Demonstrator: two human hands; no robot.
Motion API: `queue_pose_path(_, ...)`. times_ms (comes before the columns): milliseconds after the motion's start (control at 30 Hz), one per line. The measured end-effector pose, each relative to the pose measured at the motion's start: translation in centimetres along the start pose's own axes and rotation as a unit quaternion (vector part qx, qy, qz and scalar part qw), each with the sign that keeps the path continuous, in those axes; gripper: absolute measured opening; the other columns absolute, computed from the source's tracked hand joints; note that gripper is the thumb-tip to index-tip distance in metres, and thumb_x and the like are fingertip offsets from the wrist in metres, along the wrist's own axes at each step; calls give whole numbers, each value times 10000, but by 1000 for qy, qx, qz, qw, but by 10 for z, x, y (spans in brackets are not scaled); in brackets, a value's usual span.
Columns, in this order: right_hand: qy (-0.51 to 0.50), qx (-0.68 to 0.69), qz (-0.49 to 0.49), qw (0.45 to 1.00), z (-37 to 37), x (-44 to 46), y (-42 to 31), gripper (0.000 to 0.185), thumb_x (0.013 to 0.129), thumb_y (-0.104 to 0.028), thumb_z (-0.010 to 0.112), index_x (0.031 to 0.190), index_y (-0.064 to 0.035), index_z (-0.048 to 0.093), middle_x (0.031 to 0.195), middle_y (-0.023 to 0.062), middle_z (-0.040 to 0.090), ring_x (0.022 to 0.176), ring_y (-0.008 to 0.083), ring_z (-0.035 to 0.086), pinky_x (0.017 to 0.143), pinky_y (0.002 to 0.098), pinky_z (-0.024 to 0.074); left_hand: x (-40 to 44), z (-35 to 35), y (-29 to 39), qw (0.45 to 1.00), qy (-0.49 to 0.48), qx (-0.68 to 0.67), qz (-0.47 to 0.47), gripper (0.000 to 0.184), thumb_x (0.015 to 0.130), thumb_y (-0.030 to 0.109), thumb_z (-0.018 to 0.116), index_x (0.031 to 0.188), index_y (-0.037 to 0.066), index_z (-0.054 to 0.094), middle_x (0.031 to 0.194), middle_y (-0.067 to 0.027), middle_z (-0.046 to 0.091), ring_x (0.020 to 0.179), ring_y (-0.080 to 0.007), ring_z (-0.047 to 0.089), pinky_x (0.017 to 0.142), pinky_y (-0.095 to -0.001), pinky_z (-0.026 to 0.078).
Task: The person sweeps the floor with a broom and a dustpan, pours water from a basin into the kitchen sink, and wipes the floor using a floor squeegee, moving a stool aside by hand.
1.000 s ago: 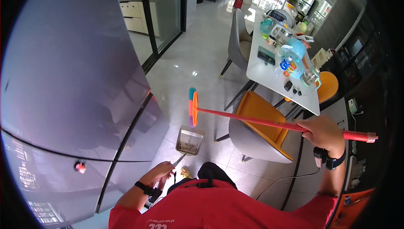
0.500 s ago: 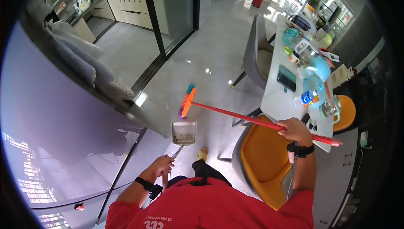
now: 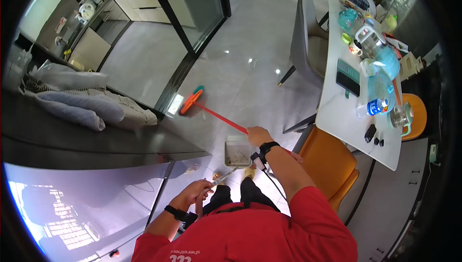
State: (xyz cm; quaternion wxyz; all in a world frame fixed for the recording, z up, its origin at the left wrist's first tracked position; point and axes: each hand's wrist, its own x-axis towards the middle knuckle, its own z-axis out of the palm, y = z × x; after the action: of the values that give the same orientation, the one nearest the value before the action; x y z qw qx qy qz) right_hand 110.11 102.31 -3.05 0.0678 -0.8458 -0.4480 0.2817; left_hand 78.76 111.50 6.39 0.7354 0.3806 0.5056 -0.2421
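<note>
My right hand (image 3: pixel 259 136) is wrapped round the red handle of a broom (image 3: pixel 225 119). The orange broom head (image 3: pixel 191 102) with teal bristles rests on the grey floor near the sliding-door track, slightly blurred. Low at the left, my left hand (image 3: pixel 196 190) grips the thin handle of a dustpan (image 3: pixel 238 140). The dustpan stands on the floor in front of my feet, with some small debris in its pan. Part of the broom handle's far end is hidden behind my right forearm.
To the right is a white table (image 3: pixel 332 117) with a phone, bottles and jugs. An orange chair (image 3: pixel 327 158) stands close to my right arm, a grey chair (image 3: pixel 308 45) farther off. A dark cabinet top with folded cloths (image 3: pixel 82 108) and a glass sliding door (image 3: pixel 192 2) are at left.
My right hand has swung left and inward, across my front. The broom head has moved left, away from the dustpan's mouth toward the door track. The left hand still holds the dustpan.
</note>
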Motion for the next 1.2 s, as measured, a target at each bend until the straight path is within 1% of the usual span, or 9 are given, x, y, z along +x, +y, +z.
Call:
queue_pose_path(167,5,-79,-37,996,-43,-51,27,203,801,-151,452,917,-76,601,856,148,638,822,319,619,682,441,495,2,-18,-15,999,-24,21,-43,175,812,202,539,889,54,487,743,-95,583,500,-109,489,399,-226,409)
queue_pose_path(233,0,-128,-49,991,-69,-83,51,227,775,-145,500,974,-80,586,835,140,640,815,317,621,673,437,496,-6,-13,-16,997,-26,42,-52,150,808,180,525,878,60,469,698,-77,549,491,-124,470,403,-249,395)
queue_pose_path(300,-89,-183,33,979,-111,-118,57,277,772,-146,524,1044,-130,571,900,110,638,877,290,612,717,412,491,-2,-20,-28,995,-43,59,-73,123,801,153,505,879,66,466,665,-61,503,489,-142,448,422,-284,386)
queue_pose_path(367,-96,-203,90,970,-146,-154,58,252,797,-194,543,1046,-163,560,897,99,636,868,291,610,700,404,485,-5,-21,-33,994,-45,65,-76,96,794,135,491,861,71,467,653,-53,472,499,-152,434,445,-309,381)
queue_pose_path(500,-38,-277,93,956,-178,-204,84,181,806,-183,548,986,-165,560,772,68,638,778,270,625,661,397,469,-10,-24,-42,992,-51,105,-45,142,799,139,474,897,37,492,715,-69,513,589,-160,487,516,-314,417)
queue_pose_path(667,-6,-387,118,914,-219,-239,62,252,777,-172,572,1029,-166,579,702,59,629,730,246,627,647,377,470,2,-34,-44,990,-82,113,-20,195,811,137,462,941,-2,503,782,-81,544,668,-173,525,580,-324,441)
queue_pose_path(933,74,-317,153,933,-231,-271,70,241,759,-188,594,994,-135,596,732,93,631,744,282,617,635,415,468,18,-25,-20,993,-61,101,-23,143,799,137,479,889,26,482,710,-72,518,587,-163,503,494,-302,431)
queue_pose_path(1100,53,-163,219,960,-165,-242,109,275,807,-240,547,1047,-106,541,850,155,630,814,351,602,700,446,468,44,-11,-4,985,-94,143,14,76,785,117,475,832,60,460,651,-65,480,518,-152,476,443,-283,424)
queue_pose_path(1200,26,-76,256,963,-122,-220,103,273,837,-231,505,1066,-82,511,871,191,622,839,361,598,713,461,466,36,8,19,982,-71,175,15,199,758,141,505,904,17,453,703,-97,492,516,-171,492,450,-291,427)
